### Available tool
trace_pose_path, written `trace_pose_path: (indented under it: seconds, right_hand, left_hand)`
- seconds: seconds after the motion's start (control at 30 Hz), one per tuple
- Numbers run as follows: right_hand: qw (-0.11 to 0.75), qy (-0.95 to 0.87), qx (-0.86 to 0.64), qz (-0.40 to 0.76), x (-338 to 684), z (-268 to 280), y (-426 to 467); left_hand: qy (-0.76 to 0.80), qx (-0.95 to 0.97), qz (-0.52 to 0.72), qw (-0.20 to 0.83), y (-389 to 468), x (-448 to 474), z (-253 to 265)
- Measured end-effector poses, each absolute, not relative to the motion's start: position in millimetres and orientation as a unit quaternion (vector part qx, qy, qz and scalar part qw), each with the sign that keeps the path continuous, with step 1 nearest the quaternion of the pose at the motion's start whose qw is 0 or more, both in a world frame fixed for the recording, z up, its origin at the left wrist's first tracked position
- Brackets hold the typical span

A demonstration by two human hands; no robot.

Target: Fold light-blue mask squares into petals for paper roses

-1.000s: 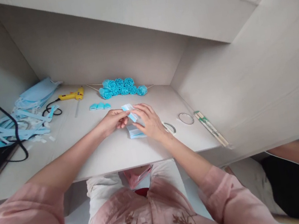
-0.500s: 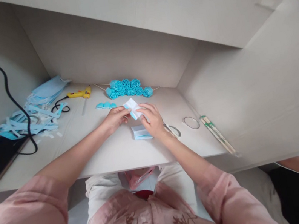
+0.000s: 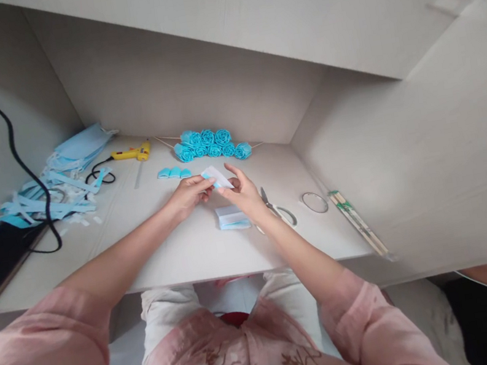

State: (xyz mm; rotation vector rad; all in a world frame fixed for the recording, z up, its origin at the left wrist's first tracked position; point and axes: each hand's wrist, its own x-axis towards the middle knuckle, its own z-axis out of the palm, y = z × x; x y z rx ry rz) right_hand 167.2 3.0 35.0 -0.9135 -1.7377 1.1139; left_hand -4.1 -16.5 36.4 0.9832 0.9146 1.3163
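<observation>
Between the thumb and fingers of my left hand (image 3: 190,194) is a small folded piece of mask fabric (image 3: 218,178), white with a blue edge. My right hand (image 3: 243,190) is at the piece's right side, its thumb by the lower corner and its fingers spread away. Below the hands lies a stack of cut white-and-blue mask fabric (image 3: 232,218). Scissors (image 3: 282,210) rest partly behind my right forearm. Several small blue rounded petals (image 3: 173,173) lie in a row just beyond my left hand.
Blue fabric roses (image 3: 206,144) on sticks lie along the back wall. A yellow glue gun (image 3: 131,154) is left of them, beside masks (image 3: 81,146) and cut strips (image 3: 48,199). At right are a wire ring (image 3: 315,202) and packaged sticks (image 3: 360,225). A black cable (image 3: 11,140) hangs at left.
The fabric piece has turned and now looks narrower, folded over. My right hand's fingers have lifted off its face and spread, with the thumb at its lower edge. The left hand stays put.
</observation>
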Motion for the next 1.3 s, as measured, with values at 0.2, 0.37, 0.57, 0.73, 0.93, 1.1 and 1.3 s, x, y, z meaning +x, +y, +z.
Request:
trace_pose_path:
  seconds: [0.2,0.37,0.57,0.73,0.93,1.1,1.3]
  right_hand:
    - [0.452,-0.656,-0.367,0.480,165,38,12]
    - [0.462,-0.640,-0.371,0.490,161,37,15]
    - [0.439,-0.667,-0.352,0.488,164,36,19]
    - [0.406,-0.699,-0.332,0.486,170,44,28]
    - [0.406,-0.720,-0.319,0.463,174,45,42]
    - [0.402,-0.731,-0.315,0.452,183,40,32]
    - [0.372,-0.767,-0.319,0.415,184,38,20]
  left_hand:
    - [0.382,0.421,0.564,0.598,-18,-4,40]
    - [0.375,0.434,0.567,0.591,-18,-4,39]
    - [0.398,0.419,0.585,0.568,-17,-3,36]
    - [0.413,0.424,0.580,0.560,-17,-3,37]
    - [0.432,0.434,0.564,0.553,-17,-1,33]
    - [0.440,0.427,0.568,0.548,-18,0,31]
    - [0.453,0.445,0.556,0.537,-23,5,32]
